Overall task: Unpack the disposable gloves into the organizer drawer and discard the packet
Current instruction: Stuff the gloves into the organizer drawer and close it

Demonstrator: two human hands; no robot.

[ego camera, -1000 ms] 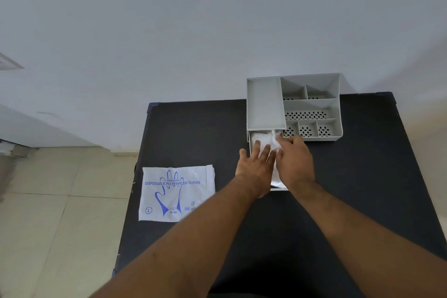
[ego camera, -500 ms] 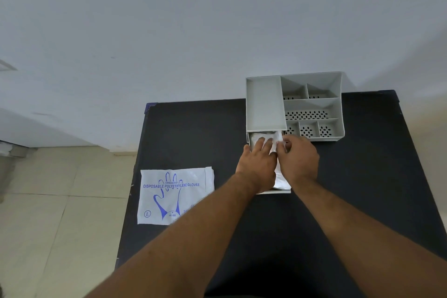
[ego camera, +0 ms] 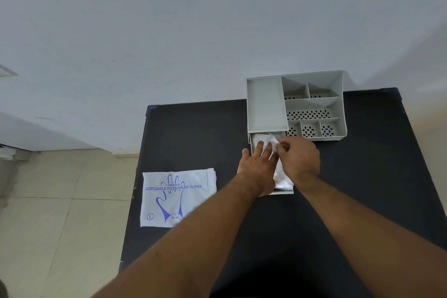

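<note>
Head view: black table (ego camera: 193, 138) against white wall (ego camera: 169, 31), left hand (ego camera: 260, 167) flat and right hand (ego camera: 300, 159) pinching gloves (ego camera: 266, 139).

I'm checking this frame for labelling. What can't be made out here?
- Gloves, head view: both hands cover most of the pile.
- Drawer: only its front edge shows.
- Packet: the left forearm hides its lower right corner; the small print is unreadable.
- Right hand: its grip is unclear.

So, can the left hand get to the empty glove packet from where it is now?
Probably yes. The left hand rests on the gloves in the drawer, and the packet lies to its left at the table edge, with only bare tabletop between.
</note>
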